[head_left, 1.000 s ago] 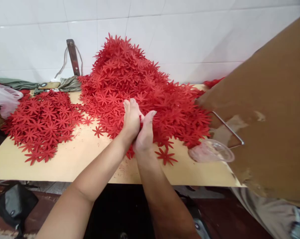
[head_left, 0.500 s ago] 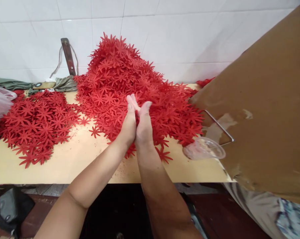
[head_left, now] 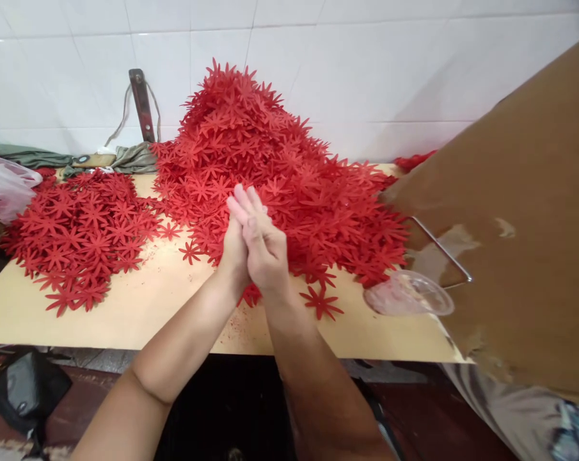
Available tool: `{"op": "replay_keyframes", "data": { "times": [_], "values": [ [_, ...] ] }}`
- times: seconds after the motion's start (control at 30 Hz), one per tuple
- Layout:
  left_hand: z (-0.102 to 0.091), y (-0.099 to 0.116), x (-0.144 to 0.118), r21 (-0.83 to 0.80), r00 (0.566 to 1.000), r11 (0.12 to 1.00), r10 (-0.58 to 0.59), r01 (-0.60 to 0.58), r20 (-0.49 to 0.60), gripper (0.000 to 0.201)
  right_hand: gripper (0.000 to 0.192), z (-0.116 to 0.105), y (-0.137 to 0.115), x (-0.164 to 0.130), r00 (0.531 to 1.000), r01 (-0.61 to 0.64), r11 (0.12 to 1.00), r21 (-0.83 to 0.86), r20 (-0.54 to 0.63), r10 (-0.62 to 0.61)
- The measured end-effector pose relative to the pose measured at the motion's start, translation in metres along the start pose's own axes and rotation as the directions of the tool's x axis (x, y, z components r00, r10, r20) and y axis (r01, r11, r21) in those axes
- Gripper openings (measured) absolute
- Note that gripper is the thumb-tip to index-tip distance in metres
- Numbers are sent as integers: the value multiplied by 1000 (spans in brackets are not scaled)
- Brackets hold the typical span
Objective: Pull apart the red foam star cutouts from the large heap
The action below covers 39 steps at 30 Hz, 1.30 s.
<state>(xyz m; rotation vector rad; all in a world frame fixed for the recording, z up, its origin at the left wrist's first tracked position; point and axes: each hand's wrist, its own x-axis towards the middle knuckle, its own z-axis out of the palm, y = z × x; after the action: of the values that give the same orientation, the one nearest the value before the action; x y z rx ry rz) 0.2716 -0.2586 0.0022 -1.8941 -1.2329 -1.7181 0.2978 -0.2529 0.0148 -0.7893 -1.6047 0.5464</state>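
R hand (head_left: pixel 265 250) flat, fingers straight, pressed palm-to-palm on L hand (head_left: pixel 234 246), above red flower cutouts (head_left: pixel 279 166); grip contents can't tell.

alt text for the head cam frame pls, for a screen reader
Two bare hands, the right hand pressed over the left hand, meet palm to palm in front of a tall pile of red flower cutouts on a pale table. A flatter pile lies left; brown cardboard and a clear plastic cup sit right.

The left hand (head_left: pixel 234 246) is mostly covered by the right hand (head_left: pixel 265 246); whatever is pressed between the palms is hidden. The cardboard (head_left: pixel 519 211) is cut off at the right edge.
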Motion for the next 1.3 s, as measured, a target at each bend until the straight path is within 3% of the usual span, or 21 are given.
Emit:
{"op": "replay_keyframes", "data": {
  "times": [0.03, 0.07, 0.1, 0.13, 0.17, 0.2, 0.27, 0.33, 0.37, 0.5, 0.6, 0.7, 0.8, 0.83, 0.97, 1.0, 1.03, 1.1, 1.2, 1.27, 1.3],
  "values": [
    [-6, -2, 6, -166, 984, 974, -137, 154, 113, 60, 48, -3, 4, 4, 1000, 5, 1000, -1, -16, -5],
    [-11, -4, 13, -412, 890, 797, -335, 443, 309, 59, 49, -6, 8, 7, 999, 0, 1000, 0, -35, 0],
    [-17, -7, 19, -537, 734, 500, -458, 679, 501, 58, 51, -7, 10, 6, 999, -9, 1000, -1, -49, 9],
    [-21, -9, 26, -563, 569, 183, -506, 806, 649, 57, 53, -6, 11, 4, 999, -13, 1000, -9, -52, 13],
    [-23, -11, 31, -547, 447, -65, -502, 835, 741, 58, 55, -5, 11, -2, 999, -9, 1000, -17, -47, 8],
    [-24, -14, 35, -521, 363, -228, -494, 823, 790, 58, 55, -2, 10, -8, 999, 2, 1000, -22, -36, -3],
    [-22, -19, 39, -489, 285, -397, -470, 777, 835, 59, 52, 4, 6, -21, 999, 38, 999, -16, -26, -38],
    [-18, -20, 36, -498, 272, -432, -484, 752, 832, 57, 51, 7, 3, -26, 998, 55, 998, 3, -33, -55],
    [-17, -19, 32, -519, 290, -413, -501, 748, 816, 54, 52, 7, 4, -23, 999, 42, 999, 10, -32, -42],
    [-19, -6, 12, -605, 409, -226, -556, 763, 723, 40, 59, -5, 19, 3, 992, -116, 993, 22, -41, 117],
    [-20, -3, 8, -613, 429, -159, -582, 774, 691, 36, 55, -7, 26, 8, 986, -139, 990, 38, -85, 141],
    [-13, -15, 17, -635, 408, -252, -585, 730, 701, 42, 51, 3, 15, -11, 997, -26, 997, 74, -71, 31],
    [-7, -24, 28, -616, 348, -363, -579, 699, 737, 51, 52, 13, 0, -25, 995, 58, 996, 63, -82, -53],
    [-8, -24, 30, -613, 352, -376, -566, 694, 745, 52, 54, 13, -3, -23, 995, 60, 997, 53, -85, -55],
    [-25, -5, 26, -659, 479, -307, -492, 686, 728, 43, 62, 4, 2, 6, 992, -72, 996, 44, -99, 76],
    [-30, 0, 24, -666, 492, -289, -488, 688, 721, 40, 63, 3, 4, 13, 986, -106, 992, 70, -119, 114],
    [-34, 3, 23, -662, 485, -286, -493, 693, 722, 38, 62, 3, 6, 18, 979, -127, 986, 110, -144, 142],
    [-39, 3, 23, -626, 425, -329, -510, 707, 748, 33, 57, 7, 9, 21, 960, -137, 968, 210, -213, 182],
    [-41, -9, 27, -568, 269, -465, -563, 679, 782, 27, 47, 23, 10, 13, 896, -163, 925, 343, -341, 285],
    [-44, -18, 29, -558, 148, -542, -621, 628, 770, 25, 45, 34, 13, 8, 829, -230, 868, 440, -379, 411],
    [-47, -22, 28, -568, 110, -557, -649, 606, 753, 25, 45, 39, 15, 7, 799, -261, 834, 487, -376, 470]
  ]
}}
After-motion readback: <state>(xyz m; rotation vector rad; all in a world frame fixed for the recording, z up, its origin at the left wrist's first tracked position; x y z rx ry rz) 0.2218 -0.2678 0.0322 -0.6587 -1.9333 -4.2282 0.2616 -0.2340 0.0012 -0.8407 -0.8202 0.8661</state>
